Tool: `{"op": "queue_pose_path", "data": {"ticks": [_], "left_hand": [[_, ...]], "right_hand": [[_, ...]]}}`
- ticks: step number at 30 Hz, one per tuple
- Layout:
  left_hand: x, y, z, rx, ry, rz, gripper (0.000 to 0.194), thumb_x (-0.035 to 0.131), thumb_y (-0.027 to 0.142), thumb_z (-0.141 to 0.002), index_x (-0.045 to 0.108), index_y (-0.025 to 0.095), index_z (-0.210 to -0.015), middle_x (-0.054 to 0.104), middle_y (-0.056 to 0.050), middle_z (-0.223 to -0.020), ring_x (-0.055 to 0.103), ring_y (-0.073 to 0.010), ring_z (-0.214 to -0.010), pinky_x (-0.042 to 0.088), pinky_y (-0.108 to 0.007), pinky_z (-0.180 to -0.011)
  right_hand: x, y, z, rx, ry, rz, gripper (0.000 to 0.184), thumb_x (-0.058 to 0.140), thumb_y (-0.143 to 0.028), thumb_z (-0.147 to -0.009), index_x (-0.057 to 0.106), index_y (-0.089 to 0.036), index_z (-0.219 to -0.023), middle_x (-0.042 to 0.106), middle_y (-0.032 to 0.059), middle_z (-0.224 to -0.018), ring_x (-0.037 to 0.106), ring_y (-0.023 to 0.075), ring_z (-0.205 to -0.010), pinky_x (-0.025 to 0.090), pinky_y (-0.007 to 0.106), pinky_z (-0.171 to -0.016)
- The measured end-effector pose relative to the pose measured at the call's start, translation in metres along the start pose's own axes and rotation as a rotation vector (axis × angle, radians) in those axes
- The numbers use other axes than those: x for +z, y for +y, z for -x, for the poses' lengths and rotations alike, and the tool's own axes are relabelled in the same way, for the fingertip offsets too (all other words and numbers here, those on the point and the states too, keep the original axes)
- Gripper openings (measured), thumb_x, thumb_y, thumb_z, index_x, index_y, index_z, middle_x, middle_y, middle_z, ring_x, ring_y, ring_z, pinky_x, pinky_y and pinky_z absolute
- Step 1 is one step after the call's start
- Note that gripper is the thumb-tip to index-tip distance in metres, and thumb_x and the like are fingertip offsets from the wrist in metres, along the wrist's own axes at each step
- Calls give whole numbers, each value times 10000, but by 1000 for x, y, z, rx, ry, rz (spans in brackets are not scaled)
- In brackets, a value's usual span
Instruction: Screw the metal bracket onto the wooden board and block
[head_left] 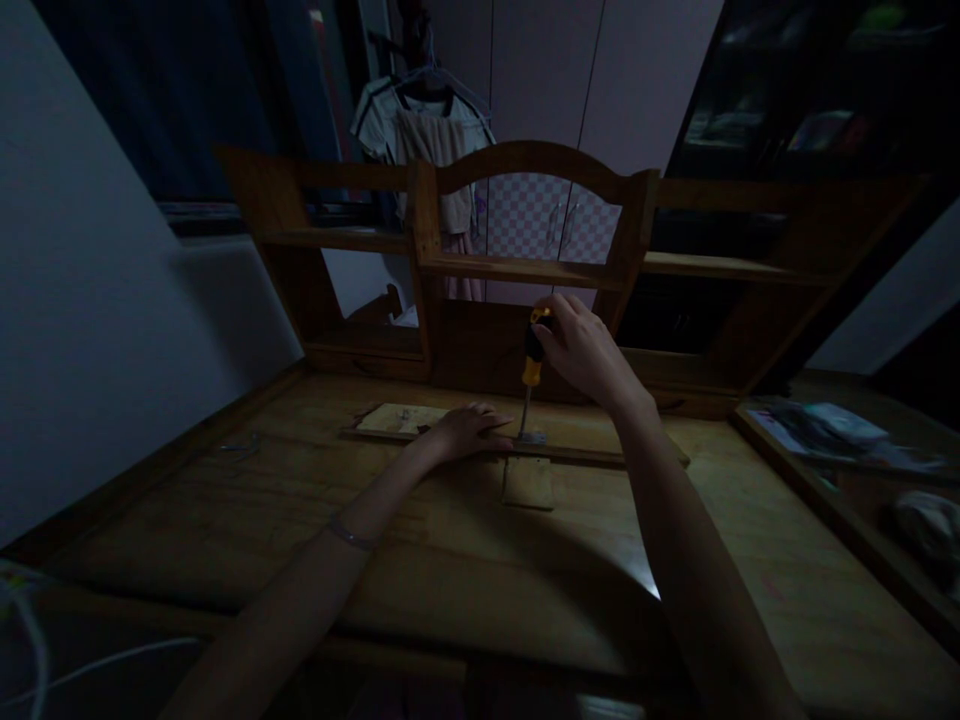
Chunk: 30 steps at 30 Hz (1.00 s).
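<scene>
My right hand (574, 335) grips the black and yellow handle of a screwdriver (532, 370) near its top. The screwdriver stands nearly upright, its tip down at a small metal hinge (531, 438) on a long wooden board (600, 440). Lying flat on that board just left of the hinge is my left hand (471, 430), fingers stretched out toward the tip. A small square piece of wood (529, 483) sits at the board's near edge, below the hinge. Whether the tip is seated in a screw is too small to tell.
The wooden desk (420, 570) carries a shelf unit (525, 268) along its back. Small metal bits (240, 445) lie on the left. To the right, a lower surface holds papers and bags (832, 425). A white cable (112, 655) runs at the lower left.
</scene>
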<state>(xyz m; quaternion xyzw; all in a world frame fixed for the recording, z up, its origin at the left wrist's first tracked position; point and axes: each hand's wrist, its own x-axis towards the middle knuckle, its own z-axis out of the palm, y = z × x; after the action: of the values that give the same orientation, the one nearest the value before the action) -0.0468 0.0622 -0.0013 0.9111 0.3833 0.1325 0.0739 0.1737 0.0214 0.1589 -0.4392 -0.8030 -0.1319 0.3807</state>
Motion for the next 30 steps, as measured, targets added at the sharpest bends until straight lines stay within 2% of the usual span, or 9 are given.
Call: {"op": "queue_pose_path", "data": {"ticks": [4,8,12,18,26,30], "left_hand": [[0,2,1,2,-3,-16,656,458,725,-860,512,333,-1385,550,-64,-1305,554,-246,-1142,424,-310,-932],[0,3,3,28,22,-39,652,478,704,-866,495,328,-1398,553,-69,-1286,553,-243,-1128,424,-305,-921],[0,4,5,67,58,-24,641,504,687,-862,501,326,-1393,571,-70,-1243,566,-239,-1094,437,-304,-897],[2,3,6,77,106,-12,642,538,679,-848,526,311,-1375,572,-78,-1235,568,-240,-1097,442,-322,-924],[2,6,7,77,106,-23,675,537,684,-845,514,285,-1389,576,-90,-1234,562,-249,-1116,439,-328,-942],[1,6,7,89,110,-17,677,535,673,-854,503,271,-1398,579,-97,-1226,561,-246,-1118,437,-330,-947]], "right_hand": [[0,-1,0,10,43,-30,220,522,-326,-920,487,-222,-1110,607,90,-1044,597,221,-812,453,354,-718],[0,-4,1,3,-6,-101,288,532,-368,-916,459,-228,-1157,639,58,-960,602,211,-789,442,330,-703],[-6,-10,2,-28,-87,-99,271,483,-360,-938,522,-224,-1168,653,72,-1082,619,215,-871,446,326,-758],[-14,-12,0,-5,-158,-59,387,425,-255,-925,554,-203,-1287,638,96,-1200,603,254,-1061,432,358,-894],[-15,-16,2,14,-121,-9,402,450,-370,-950,579,-203,-1292,626,110,-1133,625,234,-940,448,342,-833],[-16,-16,0,-6,-134,-27,421,419,-281,-949,552,-193,-1339,625,102,-1170,614,233,-1002,433,335,-876]]}}
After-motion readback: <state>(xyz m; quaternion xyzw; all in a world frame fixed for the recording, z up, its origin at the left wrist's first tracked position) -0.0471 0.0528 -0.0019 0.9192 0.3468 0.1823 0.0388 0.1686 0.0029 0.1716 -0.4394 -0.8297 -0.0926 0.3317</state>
